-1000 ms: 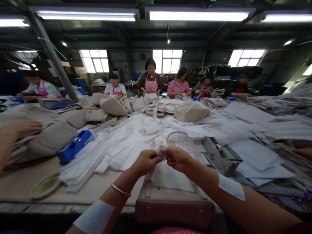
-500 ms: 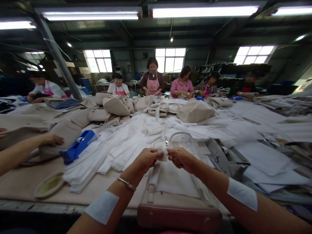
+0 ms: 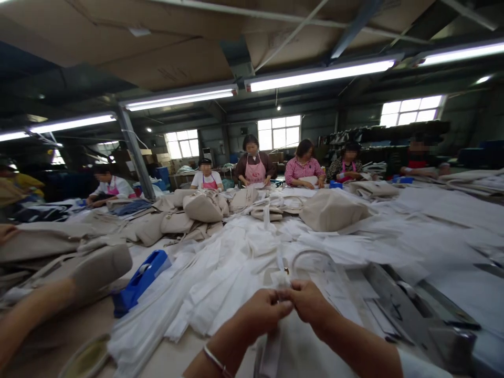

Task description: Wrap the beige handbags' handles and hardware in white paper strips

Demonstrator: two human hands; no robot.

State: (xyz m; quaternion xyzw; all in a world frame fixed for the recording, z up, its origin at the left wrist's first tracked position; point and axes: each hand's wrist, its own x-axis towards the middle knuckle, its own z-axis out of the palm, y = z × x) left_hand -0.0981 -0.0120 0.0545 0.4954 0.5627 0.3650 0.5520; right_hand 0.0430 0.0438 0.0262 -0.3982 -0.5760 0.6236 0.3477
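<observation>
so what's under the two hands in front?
Below the left hand and right hand: a white strip and a pale sheet. Whatever the fingers cover can't be seen, nor what lies beneath the sheet.

I see free air above the left hand [image 3: 264,312] and the right hand [image 3: 313,305]. Just beyond them, a curved handle [image 3: 313,252] stands in the way. A low sideways path meets the metal dispenser [image 3: 407,315] at right, the blue dispenser [image 3: 137,287] at left.

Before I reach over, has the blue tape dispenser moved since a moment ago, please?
No; judged against the round dish, the blue tape dispenser has not visibly shifted.
</observation>
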